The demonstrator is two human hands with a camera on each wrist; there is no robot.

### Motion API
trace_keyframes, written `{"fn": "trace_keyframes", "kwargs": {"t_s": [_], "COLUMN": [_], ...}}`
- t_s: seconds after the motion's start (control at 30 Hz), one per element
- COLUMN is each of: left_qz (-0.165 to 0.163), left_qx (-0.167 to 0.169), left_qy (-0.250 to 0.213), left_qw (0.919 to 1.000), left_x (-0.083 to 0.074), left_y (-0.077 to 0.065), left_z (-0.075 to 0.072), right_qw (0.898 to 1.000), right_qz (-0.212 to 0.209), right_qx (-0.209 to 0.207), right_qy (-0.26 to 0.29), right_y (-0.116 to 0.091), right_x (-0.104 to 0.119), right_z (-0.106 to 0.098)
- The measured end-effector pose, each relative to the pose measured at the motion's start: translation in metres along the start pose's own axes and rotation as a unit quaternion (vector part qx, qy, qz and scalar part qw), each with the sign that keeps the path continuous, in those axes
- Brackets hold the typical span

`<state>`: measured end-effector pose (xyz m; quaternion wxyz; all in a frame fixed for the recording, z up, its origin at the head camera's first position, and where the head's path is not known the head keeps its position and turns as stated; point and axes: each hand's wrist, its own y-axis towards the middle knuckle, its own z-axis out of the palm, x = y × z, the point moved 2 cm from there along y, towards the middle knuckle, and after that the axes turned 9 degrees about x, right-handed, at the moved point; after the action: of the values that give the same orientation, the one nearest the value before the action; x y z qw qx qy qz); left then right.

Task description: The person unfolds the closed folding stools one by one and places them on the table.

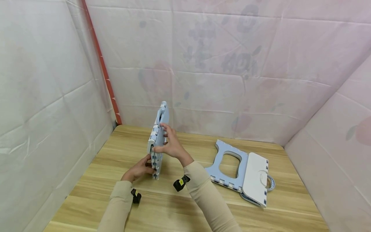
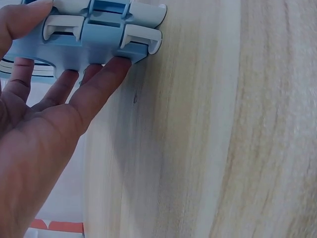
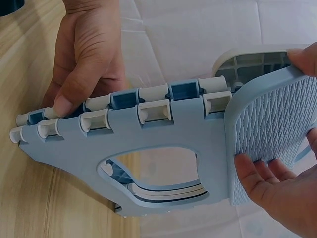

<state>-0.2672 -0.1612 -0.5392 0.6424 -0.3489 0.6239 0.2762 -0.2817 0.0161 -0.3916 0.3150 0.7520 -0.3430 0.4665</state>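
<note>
Stool (image 1: 159, 139) was held upright.
Left hand (image 1: 140, 169) pinched it low; right hand (image 1: 174, 145), fingers arched wide, gripped its textured panel (image 3: 270, 114).

Head view from above, forward and down; wrist views close, left hand (image 3: 89, 59) and blue stool (image 3: 213, 134) in both.

Soft shadows (image 2: 136, 144) mark the tabletop (image 1: 92, 180); left wrist view seems blurred.

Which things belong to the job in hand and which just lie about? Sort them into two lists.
In the job:
upright stool
left hand, gripping its lower end
right hand, holding it higher up

Lying about, it seems:
second stool, on the table, untouched
</note>
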Motion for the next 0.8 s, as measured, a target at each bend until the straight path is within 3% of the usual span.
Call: {"fn": "trace_keyframes", "kwargs": {"t_s": [0.2,0.3,0.5,0.73,0.8], "left_qz": [-0.007,-0.012,-0.021,0.0,0.009], "left_qx": [-0.004,-0.016,-0.052,-0.058,-0.061], "left_qy": [0.007,0.029,0.082,0.073,0.075], "left_qw": [0.9999,0.9994,0.9951,0.9956,0.9953], "left_x": [-0.002,-0.005,-0.009,-0.045,-0.044], "left_y": [0.001,0.0,-0.006,-0.022,-0.02], "left_z": [0.0,-0.001,-0.003,0.01,0.008], "right_qw": [1.0,1.0,1.0,1.0,1.0], "right_qz": [-0.001,0.0,0.001,0.006,0.006], "right_qx": [0.007,0.006,0.008,0.01,0.009], "right_qy": [0.014,0.015,0.005,-0.002,-0.002], "right_y": [-0.01,-0.016,-0.017,-0.017,-0.017], "right_x": [0.02,0.034,0.039,0.039,0.039], "right_z": [-0.003,-0.002,0.001,-0.001,-0.001]}}
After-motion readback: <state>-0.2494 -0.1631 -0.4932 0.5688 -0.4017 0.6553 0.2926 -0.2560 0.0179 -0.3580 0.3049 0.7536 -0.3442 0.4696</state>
